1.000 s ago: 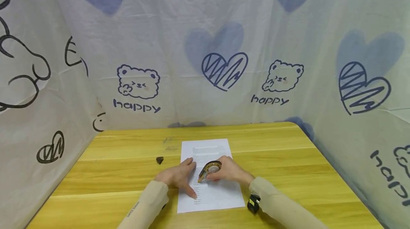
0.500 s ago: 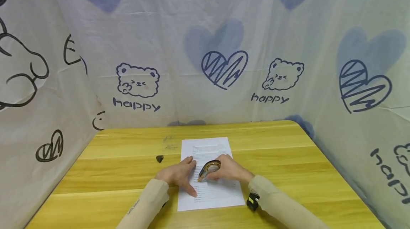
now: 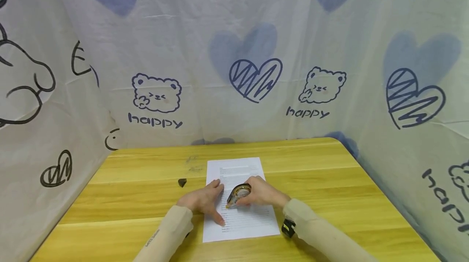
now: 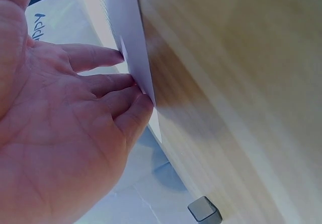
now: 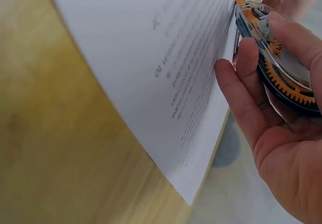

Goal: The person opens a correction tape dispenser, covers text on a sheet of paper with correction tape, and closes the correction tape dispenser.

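A printed sheet of white paper [image 3: 253, 223] lies on the wooden table. Across its left side rests my left hand [image 3: 204, 201], thumb and fingers spread; in the left wrist view the fingertips [image 4: 143, 103] press at the sheet's edge. My right hand [image 3: 261, 192] grips a correction tape dispenser [image 3: 239, 194] over the middle of the page. Its orange tip points down and left, right at the printed lines. Seen from the right wrist, the clear case of the correction tape [image 5: 276, 58] shows an orange gear wheel, with thumb on one side and fingers on the other.
A small dark block [image 3: 182, 182] sits on the table [image 3: 139, 197] left of the paper. White curtains [image 3: 205, 18] printed with hearts and bears hang behind and at both sides. A black device [image 3: 288, 228] is strapped at the right wrist.
Both hands and the correction tape keep nearly the same place on the sheet. Only a slight shift of the head view shows.
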Motion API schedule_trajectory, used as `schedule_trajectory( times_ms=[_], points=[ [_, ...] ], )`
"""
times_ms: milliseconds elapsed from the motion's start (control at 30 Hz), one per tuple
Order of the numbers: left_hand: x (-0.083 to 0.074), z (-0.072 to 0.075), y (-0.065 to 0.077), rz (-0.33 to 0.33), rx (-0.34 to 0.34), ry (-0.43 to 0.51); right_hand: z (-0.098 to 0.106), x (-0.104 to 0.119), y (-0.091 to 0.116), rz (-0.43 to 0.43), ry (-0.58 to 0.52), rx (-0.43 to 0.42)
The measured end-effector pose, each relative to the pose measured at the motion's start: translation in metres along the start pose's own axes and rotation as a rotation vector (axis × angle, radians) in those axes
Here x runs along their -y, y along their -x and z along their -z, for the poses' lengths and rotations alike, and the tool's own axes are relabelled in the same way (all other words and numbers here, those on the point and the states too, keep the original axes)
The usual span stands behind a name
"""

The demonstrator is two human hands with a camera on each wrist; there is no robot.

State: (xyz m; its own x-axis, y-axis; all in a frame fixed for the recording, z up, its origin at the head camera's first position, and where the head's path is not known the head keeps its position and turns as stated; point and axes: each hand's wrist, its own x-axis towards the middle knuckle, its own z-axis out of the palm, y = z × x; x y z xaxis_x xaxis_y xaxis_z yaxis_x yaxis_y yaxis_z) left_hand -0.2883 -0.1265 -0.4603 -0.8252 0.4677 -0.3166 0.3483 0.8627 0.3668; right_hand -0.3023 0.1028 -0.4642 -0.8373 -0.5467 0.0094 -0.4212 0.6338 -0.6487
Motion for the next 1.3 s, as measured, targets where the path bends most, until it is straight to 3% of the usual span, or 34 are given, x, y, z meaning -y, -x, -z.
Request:
schedule_trajectory(
  times_ms=[667, 1000, 1300],
  points=[
    [-0.0012, 0.0014, 0.0015, 0.001, -0.004, -0.003, 0.0045, -0.0035, 0.0011, 0.045, 0.030, 0.010],
    [0.0004, 0.0001, 0.0015, 0.013, -0.004, 0.003, 0.0069, -0.0077, 0.0018, 0.028, 0.024, 0.025],
    [-0.0001, -0.0002, 0.0001, -0.015, -0.012, -0.025, 0.0090, -0.0084, 0.0047, 0.003, 0.022, 0.015]
  ],
)
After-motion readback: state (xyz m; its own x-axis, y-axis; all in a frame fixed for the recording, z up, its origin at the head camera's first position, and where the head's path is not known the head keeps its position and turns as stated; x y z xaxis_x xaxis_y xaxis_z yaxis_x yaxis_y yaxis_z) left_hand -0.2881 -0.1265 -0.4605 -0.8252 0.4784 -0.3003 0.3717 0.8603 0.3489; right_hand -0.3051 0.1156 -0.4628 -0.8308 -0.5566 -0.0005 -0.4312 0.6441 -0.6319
